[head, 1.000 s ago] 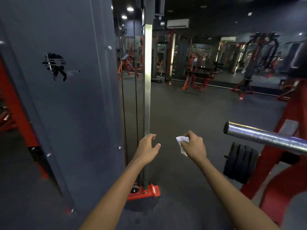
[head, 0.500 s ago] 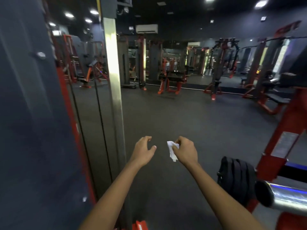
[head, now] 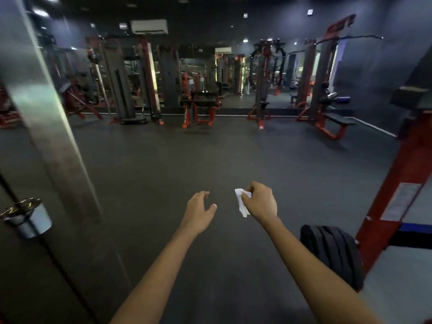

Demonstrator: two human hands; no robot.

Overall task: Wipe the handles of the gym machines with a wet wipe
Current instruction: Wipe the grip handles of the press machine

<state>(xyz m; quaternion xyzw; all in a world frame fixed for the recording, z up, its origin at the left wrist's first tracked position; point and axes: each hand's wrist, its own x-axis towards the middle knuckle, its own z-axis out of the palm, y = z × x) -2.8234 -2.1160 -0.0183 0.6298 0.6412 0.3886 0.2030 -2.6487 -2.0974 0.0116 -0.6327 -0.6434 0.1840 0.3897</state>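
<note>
My right hand [head: 260,201] pinches a small crumpled white wet wipe [head: 242,202] in front of me, over the dark floor. My left hand [head: 198,211] hovers just left of it with loosely curled fingers and holds nothing. Neither hand touches a machine. A steel upright [head: 44,118] of the near machine runs along the left, with a chrome knob [head: 28,218] at its lower left. Several red and black gym machines [head: 201,101] line the mirrored far wall, and a cable machine [head: 322,85] stands at the back right.
A stack of black weight plates [head: 332,251] sits on a red frame [head: 397,183] close at my right. A bench [head: 339,120] stands at the far right. Dark rubber floor [head: 210,155] stretches ahead between me and the far machines.
The view has swung right: the grey panel and steel upright slid to the left edge and the chrome bar at the right left the view. My hands keep the same pose, wipe still pinched.
</note>
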